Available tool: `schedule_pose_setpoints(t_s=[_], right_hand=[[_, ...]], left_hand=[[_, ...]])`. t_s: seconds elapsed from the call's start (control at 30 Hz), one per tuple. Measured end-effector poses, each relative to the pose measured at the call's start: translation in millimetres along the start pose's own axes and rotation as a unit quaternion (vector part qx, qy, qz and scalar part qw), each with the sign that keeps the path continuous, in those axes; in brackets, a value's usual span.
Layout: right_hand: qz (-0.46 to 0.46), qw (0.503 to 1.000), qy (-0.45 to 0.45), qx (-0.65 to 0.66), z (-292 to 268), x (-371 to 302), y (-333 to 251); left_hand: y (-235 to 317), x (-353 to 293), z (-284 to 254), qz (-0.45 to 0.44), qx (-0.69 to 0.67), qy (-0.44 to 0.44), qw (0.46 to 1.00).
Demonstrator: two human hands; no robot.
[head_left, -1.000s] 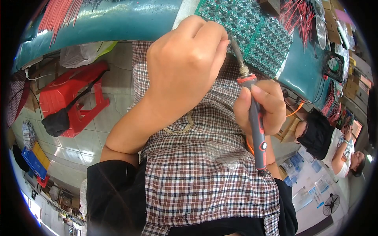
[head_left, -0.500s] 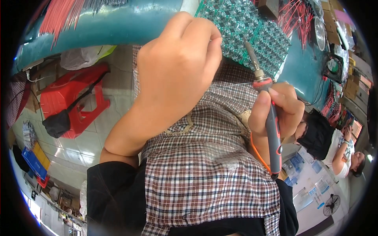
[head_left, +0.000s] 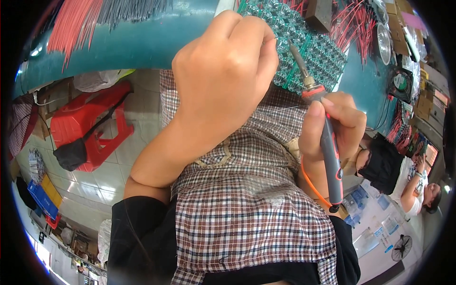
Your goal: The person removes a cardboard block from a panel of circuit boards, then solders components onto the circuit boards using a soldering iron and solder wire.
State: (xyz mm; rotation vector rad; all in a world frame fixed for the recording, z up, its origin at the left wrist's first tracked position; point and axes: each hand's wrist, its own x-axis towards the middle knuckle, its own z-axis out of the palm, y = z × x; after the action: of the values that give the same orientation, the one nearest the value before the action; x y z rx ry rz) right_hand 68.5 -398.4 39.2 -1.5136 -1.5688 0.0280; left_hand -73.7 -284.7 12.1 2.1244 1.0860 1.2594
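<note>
My right hand (head_left: 335,126) grips a grey and red soldering iron (head_left: 331,149), with its orange cord hanging below. The iron's tip points up over a green panel of circuit boards (head_left: 311,52) set with many small clear parts. Left of the tip, my left hand (head_left: 225,71) is closed in a pinch over the panel's left side. Its own back and knuckles hide whatever is between the fingertips. A thin pale strand (head_left: 289,108) shows between my wrists, in front of the checked apron (head_left: 247,209).
Red wires (head_left: 78,23) and black wires (head_left: 133,10) lie on the teal table (head_left: 128,50) at left, more red wires (head_left: 356,23) at right. A dark block (head_left: 319,15) borders the panel. A fan (head_left: 400,81) stands right, a red stool (head_left: 90,126) below left. Another person (head_left: 411,185) sits right.
My left hand has moved slightly right over the panel. The iron's tip has shifted a little left and up, and its handle's lower end slightly right.
</note>
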Motion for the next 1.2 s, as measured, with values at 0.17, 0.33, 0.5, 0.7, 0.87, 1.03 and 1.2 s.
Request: schedule_pose_setpoints(t_s=[0.17,0.33,0.5,0.7,0.87,1.03,1.2], right_hand=[[-0.017,1.0,0.003,0.009,4.5,4.3,5.1],[-0.016,1.0,0.001,0.003,4.6,4.9,7.4],[-0.035,0.999,0.01,0.021,7.6,2.7,12.4],[-0.052,0.997,-0.023,-0.051,9.6,1.2,6.8],[-0.041,0.999,-0.012,-0.007,2.0,3.3,5.7],[-0.023,0.999,0.016,0.028,-4.4,7.4,6.6],[-0.003,1.0,0.001,0.009,-1.5,13.7,8.0]], left_hand=[[-2.7,1.9,4.7,-0.001,0.008,-0.007,1.0],[3.7,2.5,1.8,-0.023,0.012,-0.025,0.999],[1.8,2.3,1.8,-0.031,0.014,-0.035,0.999],[1.7,2.3,4.2,-0.031,0.0,-0.036,0.999],[0.8,5.9,-3.1,-0.009,-0.009,-0.022,1.0],[3.7,8.4,-4.7,-0.024,-0.032,-0.006,0.999],[3.8,16.8,2.5,-0.026,0.008,-0.02,0.999]])
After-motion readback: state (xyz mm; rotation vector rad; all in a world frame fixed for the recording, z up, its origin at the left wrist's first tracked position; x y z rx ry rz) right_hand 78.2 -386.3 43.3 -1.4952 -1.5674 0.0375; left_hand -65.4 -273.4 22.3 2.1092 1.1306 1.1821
